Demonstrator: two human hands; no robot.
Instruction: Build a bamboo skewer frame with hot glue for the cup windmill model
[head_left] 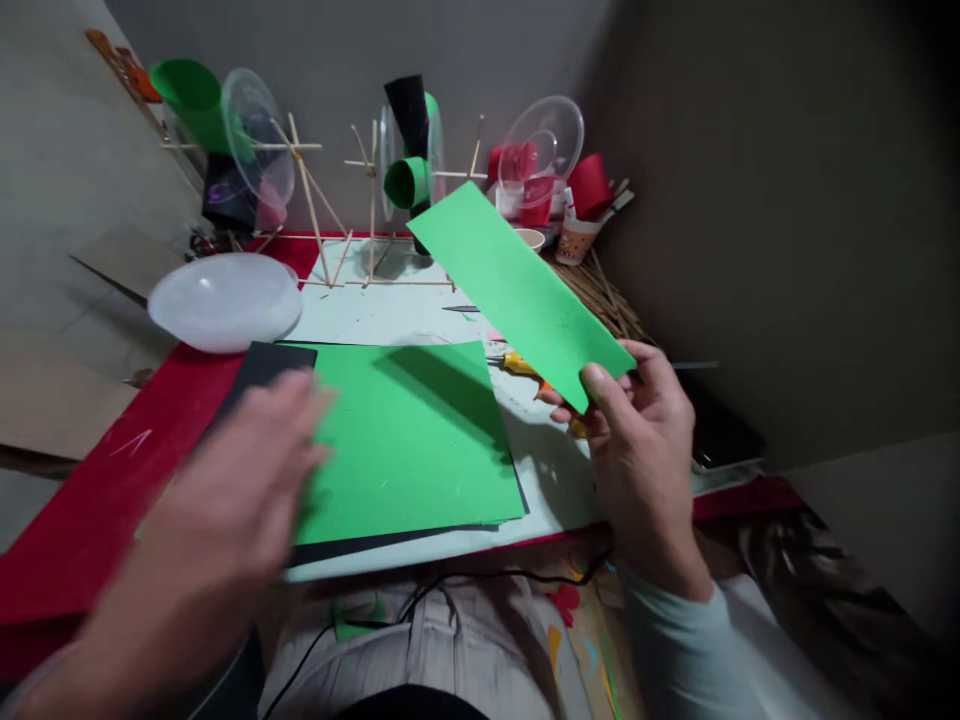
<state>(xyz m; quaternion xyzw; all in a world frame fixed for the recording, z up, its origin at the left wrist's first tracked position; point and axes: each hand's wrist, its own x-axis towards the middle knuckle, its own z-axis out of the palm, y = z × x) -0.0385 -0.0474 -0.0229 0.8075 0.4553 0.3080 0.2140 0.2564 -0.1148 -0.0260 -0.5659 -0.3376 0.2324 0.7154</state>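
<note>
My right hand (637,440) grips the lower end of a green paper strip (517,290), thumb on top and fingers underneath, holding it tilted above the table. My left hand (247,480) is smeared by motion over the left edge of a large green sheet (412,450); whether it touches the sheet I cannot tell. Black sheets (277,362) show beneath and to the left of the green one. Beyond the strip's lower edge lies a yellow-handled tool (517,362), partly hidden by the strip.
Wooden-stick frames (371,220) with clear discs and green and black paper tubes stand at the back. A white bowl (225,300) sits back left. Bundled sticks (604,290), a patterned cup (577,240) and red cups (590,185) are back right. A black cable (517,573) runs below the table's front edge.
</note>
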